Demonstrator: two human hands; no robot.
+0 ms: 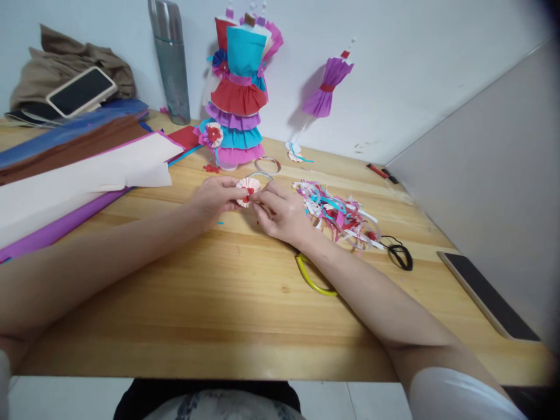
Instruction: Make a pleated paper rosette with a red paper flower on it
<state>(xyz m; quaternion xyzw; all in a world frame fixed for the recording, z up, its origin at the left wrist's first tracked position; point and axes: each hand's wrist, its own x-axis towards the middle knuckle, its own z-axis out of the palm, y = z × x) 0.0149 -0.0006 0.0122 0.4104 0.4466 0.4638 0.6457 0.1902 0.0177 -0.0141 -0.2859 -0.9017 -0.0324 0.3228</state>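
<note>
Between my two hands, raised a little over the table, is a pale pleated paper rosette with a red centre. My left hand pinches the rosette at its left edge. The fingertips of my right hand are pressed together at the red centre; whether they hold a small piece is hidden. Just behind stands a tiered paper dress in blue, red, purple and pink, with a similar rosette on its lower left. Small red paper pieces and a tape ring lie close by.
Coloured paper sheets cover the left side. A steel bottle, a phone and a small purple dress stand or lie farther back. To the right are paper scraps, a black cord, yellow-handled scissors and another phone.
</note>
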